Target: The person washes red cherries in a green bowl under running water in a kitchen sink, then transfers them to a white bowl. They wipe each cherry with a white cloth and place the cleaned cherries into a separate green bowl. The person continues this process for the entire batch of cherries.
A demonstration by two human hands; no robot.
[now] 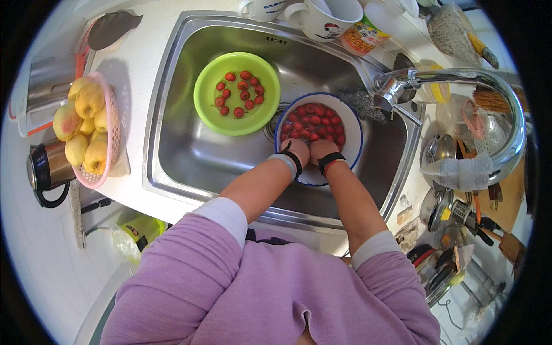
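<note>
Both my hands reach into a white enamel basin with a blue rim [354, 146], which holds many small red fruits [317, 120] in water. My left hand [297, 149] is at the near side of the fruits, and my right hand [322, 150] is close beside it. The fingers of both point down among the fruits and are hidden, so what they grip cannot be told. Left of the basin, a green plastic bowl [207, 116] holds several red fruits [244, 86] with short stems, spread in a loose ring. Basin and bowl stand in a stainless steel sink [207, 159].
A chrome faucet [457, 75] arches at the right of the sink, near a dark scrubber [364, 103]. Mugs [330, 19] line the far rim. A pink basket [113, 129] of yellow fruits [89, 100] and a kettle [49, 168] are at left; utensils and lids crowd the right.
</note>
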